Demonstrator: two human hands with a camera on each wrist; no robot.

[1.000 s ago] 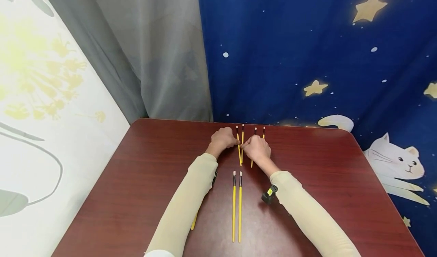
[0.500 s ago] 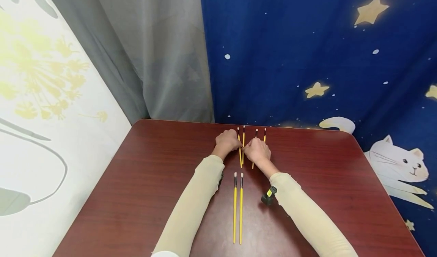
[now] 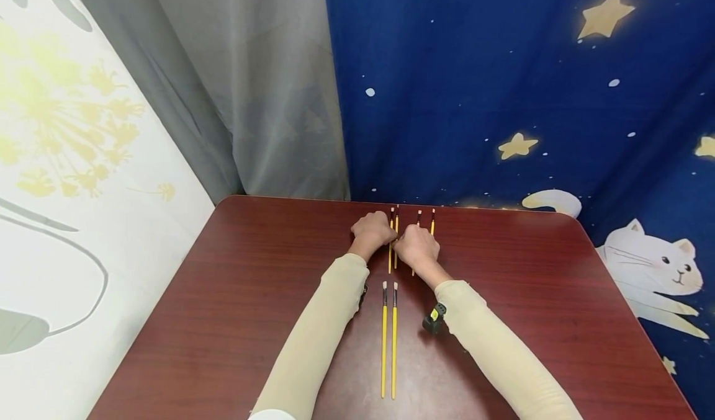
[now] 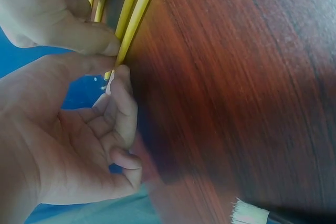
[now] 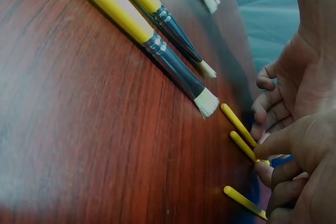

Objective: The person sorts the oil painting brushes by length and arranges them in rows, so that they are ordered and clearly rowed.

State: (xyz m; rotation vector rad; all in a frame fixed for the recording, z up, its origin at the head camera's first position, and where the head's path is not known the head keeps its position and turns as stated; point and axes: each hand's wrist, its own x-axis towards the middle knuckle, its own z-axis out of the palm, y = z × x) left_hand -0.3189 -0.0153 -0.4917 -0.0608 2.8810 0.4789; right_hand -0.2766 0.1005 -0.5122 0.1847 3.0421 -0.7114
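My left hand (image 3: 373,229) and right hand (image 3: 416,245) meet at the table's (image 3: 234,296) far edge, fingers (image 4: 123,85) seemingly pinching the brush pair (image 3: 393,246) between them, its long axis running straight away from me, both hands equally near.

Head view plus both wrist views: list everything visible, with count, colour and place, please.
Long brushes: two, yellow handles, side by side near the table's front, between the forearms.
Short brushes between the hands: two, yellow, at the far edge.
Short brushes by the right hand: two, yellow, partly hidden under it.
Table: one, dark red wood grain.
Backdrop: blue cloth with stars and a white cat; grey curtain to its left.
Left hand: fingers pinching a short brush.
Right hand: grip on the same pair.
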